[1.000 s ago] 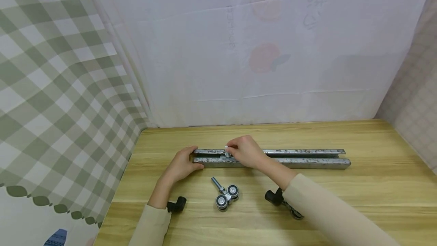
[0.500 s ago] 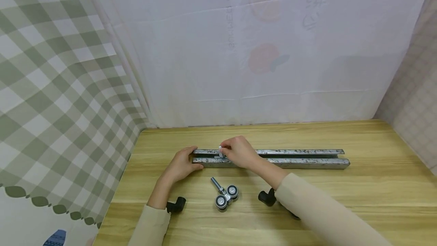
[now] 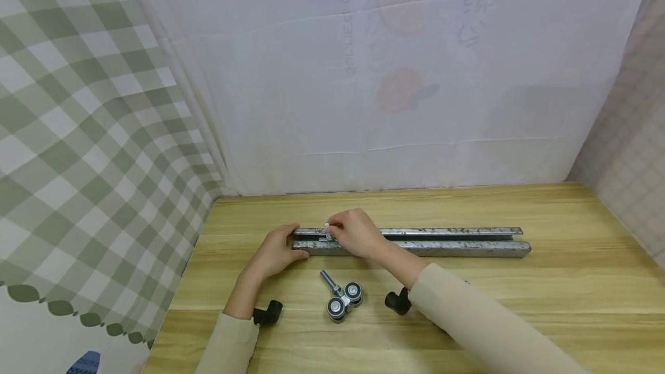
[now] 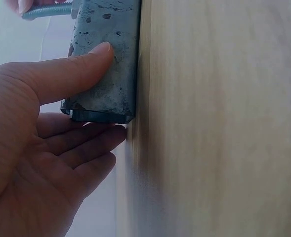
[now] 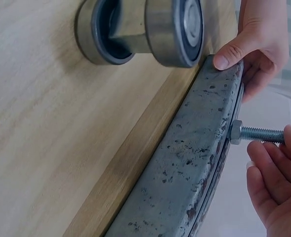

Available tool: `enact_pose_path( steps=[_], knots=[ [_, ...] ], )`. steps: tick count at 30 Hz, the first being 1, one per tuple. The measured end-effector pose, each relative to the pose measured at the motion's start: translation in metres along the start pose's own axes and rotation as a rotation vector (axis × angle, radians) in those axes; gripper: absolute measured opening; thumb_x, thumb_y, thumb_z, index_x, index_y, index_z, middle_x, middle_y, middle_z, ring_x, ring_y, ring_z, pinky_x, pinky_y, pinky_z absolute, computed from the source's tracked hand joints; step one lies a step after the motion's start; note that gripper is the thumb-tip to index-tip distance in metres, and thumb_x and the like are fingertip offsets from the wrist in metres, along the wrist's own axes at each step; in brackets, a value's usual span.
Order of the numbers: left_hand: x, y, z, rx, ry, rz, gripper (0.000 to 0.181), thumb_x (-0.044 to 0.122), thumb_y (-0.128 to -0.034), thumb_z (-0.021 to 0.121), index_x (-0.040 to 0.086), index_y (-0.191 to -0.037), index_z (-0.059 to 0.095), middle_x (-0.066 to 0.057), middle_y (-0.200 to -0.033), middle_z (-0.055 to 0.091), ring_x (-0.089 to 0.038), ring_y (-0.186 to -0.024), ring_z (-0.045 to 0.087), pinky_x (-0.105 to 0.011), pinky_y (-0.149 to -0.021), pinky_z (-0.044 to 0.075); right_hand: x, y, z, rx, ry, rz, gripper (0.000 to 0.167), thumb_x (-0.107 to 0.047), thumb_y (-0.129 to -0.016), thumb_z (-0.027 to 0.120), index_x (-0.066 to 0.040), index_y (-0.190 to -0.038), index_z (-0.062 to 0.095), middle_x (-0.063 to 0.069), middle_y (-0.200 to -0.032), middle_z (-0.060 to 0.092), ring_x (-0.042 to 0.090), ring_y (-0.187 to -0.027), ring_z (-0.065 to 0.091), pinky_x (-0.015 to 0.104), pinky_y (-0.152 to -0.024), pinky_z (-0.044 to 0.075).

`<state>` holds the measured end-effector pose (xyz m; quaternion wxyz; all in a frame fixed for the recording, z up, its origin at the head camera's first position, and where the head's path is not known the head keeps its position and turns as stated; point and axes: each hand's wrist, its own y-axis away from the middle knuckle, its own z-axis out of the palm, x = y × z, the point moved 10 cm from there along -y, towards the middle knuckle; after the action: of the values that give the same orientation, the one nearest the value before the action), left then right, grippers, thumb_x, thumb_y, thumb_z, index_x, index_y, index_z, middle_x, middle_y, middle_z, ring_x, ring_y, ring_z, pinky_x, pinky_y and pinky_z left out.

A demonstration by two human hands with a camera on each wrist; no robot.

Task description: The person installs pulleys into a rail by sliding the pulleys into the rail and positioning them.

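Near the far edge of the desk, the rail is gripped by the left hand; the bolt is pinched by the right hand.

Yellow wood-grain table: slotted grey metal rail runs right from left hand; silver two-wheeled bolt roller lies to hand's near right.

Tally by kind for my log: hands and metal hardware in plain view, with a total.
Hands: 2 (left hand, right hand)
Metal rail: 1
Loose roller trolley: 1
Bolt pinched at the rail's slot: 1
Total: 5
Anything partly hidden by the right sleeve is not counted.
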<state>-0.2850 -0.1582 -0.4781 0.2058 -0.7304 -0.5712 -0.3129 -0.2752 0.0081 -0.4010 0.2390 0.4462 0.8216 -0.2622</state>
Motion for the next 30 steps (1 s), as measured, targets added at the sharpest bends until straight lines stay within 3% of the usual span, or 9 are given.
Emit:
enact_pose_path(
  steps=[11, 16, 21, 30],
  knots=[
    [-0.001, -0.001, 0.0, -0.006, 0.007, 0.003, 0.076, 0.019, -0.087, 0.089, -0.005, -0.149, 0.052, -0.023, -0.148, 0.056, -0.039, -0.14, 0.05, -0.054, -0.118, 0.041, -0.004, -0.003, 0.005, -0.003, -0.006, 0.014, 0.014, -0.009, -0.1, 0.072, 0.0, -0.107, 0.08, 0.006, -0.092, 0.078, 0.011, -0.077, 0.068, 0.029, -0.071, 0.058],
    [-0.001, -0.001, 0.001, -0.005, 0.001, 0.008, 0.076, 0.019, -0.0862, 0.089, -0.005, -0.148, 0.053, -0.022, -0.147, 0.057, -0.039, -0.139, 0.052, -0.055, -0.117, 0.041, -0.003, -0.002, 0.004, -0.055, 0.021, 0.04, 0.024, -0.013, -0.101, 0.072, 0.001, -0.121, 0.076, 0.006, -0.096, 0.078, 0.012, -0.079, 0.07, 0.03, -0.071, 0.059],
    [-0.001, -0.002, 0.001, -0.001, -0.002, 0.01, 0.076, 0.019, -0.0859, 0.09, -0.005, -0.148, 0.053, -0.023, -0.146, 0.058, -0.039, -0.138, 0.052, -0.055, -0.117, 0.041, -0.004, 0.005, -0.007, -0.081, 0.073, 0.049, 0.038, -0.02, -0.101, 0.072, 0.0, -0.134, 0.069, 0.01, -0.109, 0.078, 0.018, -0.09, 0.074, 0.034, -0.075, 0.061],
    [-0.001, 0.0, 0.002, -0.002, -0.012, -0.002, 0.076, 0.019, -0.0858, 0.09, -0.005, -0.148, 0.053, -0.024, -0.146, 0.058, -0.041, -0.138, 0.052, -0.054, -0.118, 0.04, -0.004, 0.03, -0.033, -0.073, 0.145, -0.019, 0.043, -0.026, -0.099, 0.075, -0.004, -0.136, 0.069, 0.01, -0.121, 0.075, 0.023, -0.1, 0.074, 0.041, -0.082, 0.062]
  ],
)
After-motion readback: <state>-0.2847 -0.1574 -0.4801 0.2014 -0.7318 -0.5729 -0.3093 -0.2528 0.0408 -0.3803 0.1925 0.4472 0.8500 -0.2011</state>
